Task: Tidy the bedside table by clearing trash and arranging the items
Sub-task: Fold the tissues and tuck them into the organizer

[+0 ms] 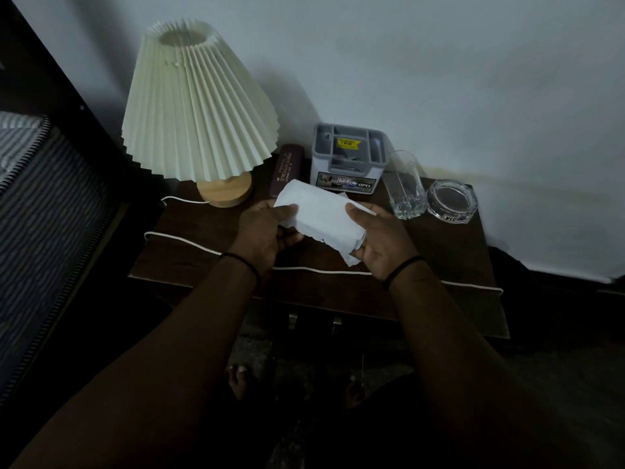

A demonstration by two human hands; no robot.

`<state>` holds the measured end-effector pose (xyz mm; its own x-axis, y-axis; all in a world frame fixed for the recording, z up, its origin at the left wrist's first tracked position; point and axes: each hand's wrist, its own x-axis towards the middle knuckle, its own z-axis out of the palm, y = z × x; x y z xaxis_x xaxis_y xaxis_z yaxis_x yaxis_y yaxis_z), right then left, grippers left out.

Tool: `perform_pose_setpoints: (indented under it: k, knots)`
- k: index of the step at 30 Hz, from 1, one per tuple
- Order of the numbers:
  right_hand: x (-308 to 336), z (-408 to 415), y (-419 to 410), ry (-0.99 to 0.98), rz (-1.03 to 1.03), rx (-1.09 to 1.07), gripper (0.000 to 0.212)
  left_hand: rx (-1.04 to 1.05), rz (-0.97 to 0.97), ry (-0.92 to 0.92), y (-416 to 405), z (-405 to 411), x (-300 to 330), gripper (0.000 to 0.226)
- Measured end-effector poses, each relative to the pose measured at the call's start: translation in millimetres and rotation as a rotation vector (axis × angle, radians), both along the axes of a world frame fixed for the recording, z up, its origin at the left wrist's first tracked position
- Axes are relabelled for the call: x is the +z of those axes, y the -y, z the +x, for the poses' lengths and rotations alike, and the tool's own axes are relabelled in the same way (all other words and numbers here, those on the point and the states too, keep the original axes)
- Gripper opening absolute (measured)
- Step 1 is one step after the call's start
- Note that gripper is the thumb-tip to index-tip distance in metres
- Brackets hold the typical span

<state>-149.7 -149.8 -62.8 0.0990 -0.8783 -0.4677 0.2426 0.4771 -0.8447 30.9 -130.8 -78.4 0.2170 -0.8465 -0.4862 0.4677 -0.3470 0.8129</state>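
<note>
A pleated cream lamp (198,99) on a wooden base stands at the bedside table (449,252)'s back left corner. The grey organiser (348,157) reads "OPEL". Above the table's middle, left hand (267,231) and right hand (378,238) pinch torn white paper (321,214) by its ends.

Along your surface's (466,252) far edge, left to right: pleated-shade wooden lamp (199,106), dark spectacle case (285,170), grey plastic organiser (348,157), clear glass tumbler (406,186), glass ashtray (451,201).
</note>
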Motion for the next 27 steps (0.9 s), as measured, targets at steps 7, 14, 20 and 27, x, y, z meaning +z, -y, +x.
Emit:
perform_pose_setpoints:
  k: [7, 14, 20, 27]
  knots:
    - [5.9, -2.7, -3.8, -0.003, 0.030, 0.044, 0.019, 0.002, 0.017, 0.019, -0.5, -1.7, 1.7, 0.012]
    - [16.9, -7.8, -12.3, -0.101, -0.038, -0.060, 0.023, 0.007, 0.052, 0.061, -2.2, -1.9, 4.1, 0.008]
    - [44.0, -7.8, -10.9, -0.155, -0.128, -0.157, 0.013, 0.033, 0.045, 0.145, -4.8, -3.8, 8.7, 0.004]
    - [112.7, 9.8, 35.8, -0.631, -0.482, -0.186, 0.017, 0.019, 0.039, 0.141, -8.3, -11.6, 14.7, 0.007]
